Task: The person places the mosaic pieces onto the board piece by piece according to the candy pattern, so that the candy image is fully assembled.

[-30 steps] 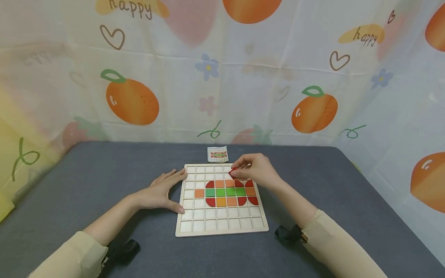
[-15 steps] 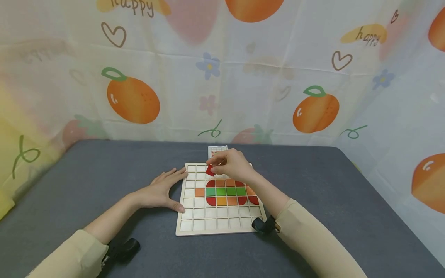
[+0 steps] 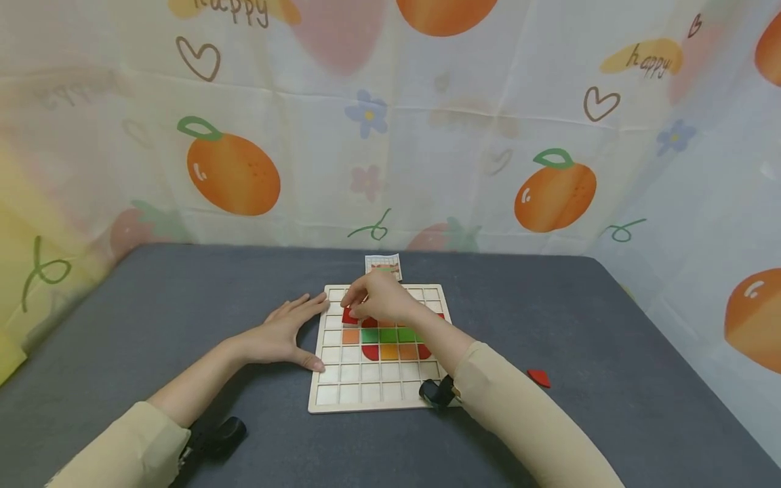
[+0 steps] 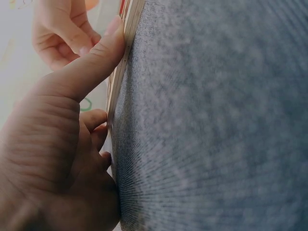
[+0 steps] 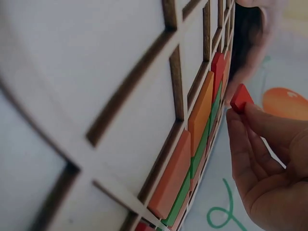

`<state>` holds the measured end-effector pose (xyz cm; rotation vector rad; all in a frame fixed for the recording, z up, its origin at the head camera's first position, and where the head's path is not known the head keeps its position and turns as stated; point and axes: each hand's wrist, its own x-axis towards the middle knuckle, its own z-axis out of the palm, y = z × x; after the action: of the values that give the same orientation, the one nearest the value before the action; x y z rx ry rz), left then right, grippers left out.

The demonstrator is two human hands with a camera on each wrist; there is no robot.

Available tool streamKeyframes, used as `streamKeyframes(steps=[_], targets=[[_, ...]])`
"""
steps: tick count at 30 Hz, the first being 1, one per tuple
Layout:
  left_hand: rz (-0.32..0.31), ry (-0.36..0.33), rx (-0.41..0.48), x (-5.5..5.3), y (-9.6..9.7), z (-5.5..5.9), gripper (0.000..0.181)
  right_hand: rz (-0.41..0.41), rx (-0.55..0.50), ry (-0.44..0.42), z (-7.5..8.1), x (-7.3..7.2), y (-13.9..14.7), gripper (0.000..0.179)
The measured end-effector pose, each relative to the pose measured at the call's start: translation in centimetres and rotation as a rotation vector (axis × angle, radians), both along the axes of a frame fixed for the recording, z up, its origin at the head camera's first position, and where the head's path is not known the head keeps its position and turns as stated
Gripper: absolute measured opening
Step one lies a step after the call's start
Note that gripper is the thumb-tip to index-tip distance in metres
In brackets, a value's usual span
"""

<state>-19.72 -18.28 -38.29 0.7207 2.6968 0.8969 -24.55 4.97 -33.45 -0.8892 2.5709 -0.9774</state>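
A pale wooden grid board [image 3: 366, 393] lies on the dark table, with orange, green and red tiles forming a block across its middle. My left hand [image 3: 277, 337] is spread at the board's left side, thumb and fingertips against the edge; the left wrist view shows the thumb [image 4: 98, 60] on that edge. Between thumb and fingers my right hand [image 3: 381, 298] pinches a small red tile [image 5: 240, 98]. It holds this tile over the upper left squares, just above a lone orange tile [image 3: 350, 336]. The right hand and forearm cover part of the tile block.
A small printed card [image 3: 384, 263] with a coloured pattern lies behind the board. One loose red piece [image 3: 538, 377] rests on the table [image 3: 586, 325] right of my right sleeve. Behind the table hangs a fruit-patterned cloth [image 3: 427, 135].
My right hand has carried the red tile leftward across the board, then lower toward its left squares. The loose red piece at right has come into view beside the sleeve. The left hand stays put.
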Motion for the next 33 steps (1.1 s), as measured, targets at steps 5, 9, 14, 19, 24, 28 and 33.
streamKeyframes(steps=[5, 9, 14, 19, 24, 28, 33], targets=[[-0.001, 0.002, 0.000, 0.16, -0.03, 0.15, 0.112, 0.011, 0.044, 0.028, -0.33, -0.05, -0.34, 0.013], [-0.004, 0.002, 0.002, 0.17, -0.01, 0.17, 0.112, 0.012, 0.068, 0.043, -0.50, -0.04, -0.47, 0.012], [-0.006, 0.004, 0.000, 0.12, -0.04, 0.11, 0.111, 0.009, 0.094, 0.051, -0.73, -0.11, -0.56, 0.012], [-0.009, 0.013, -0.001, 0.10, -0.03, 0.15, 0.111, -0.002, 0.109, 0.062, -0.88, -0.14, -0.61, 0.011], [-0.015, 0.019, 0.001, 0.05, -0.01, 0.19, 0.111, -0.002, 0.134, 0.088, -0.85, -0.10, -0.65, 0.010], [-0.016, 0.016, 0.002, 0.01, -0.01, 0.15, 0.112, 0.006, 0.162, 0.103, -0.76, 0.01, -0.75, 0.012], [-0.010, 0.010, -0.001, -0.05, -0.01, 0.01, 0.113, 0.018, 0.180, 0.109, -0.60, 0.11, -0.81, 0.014]])
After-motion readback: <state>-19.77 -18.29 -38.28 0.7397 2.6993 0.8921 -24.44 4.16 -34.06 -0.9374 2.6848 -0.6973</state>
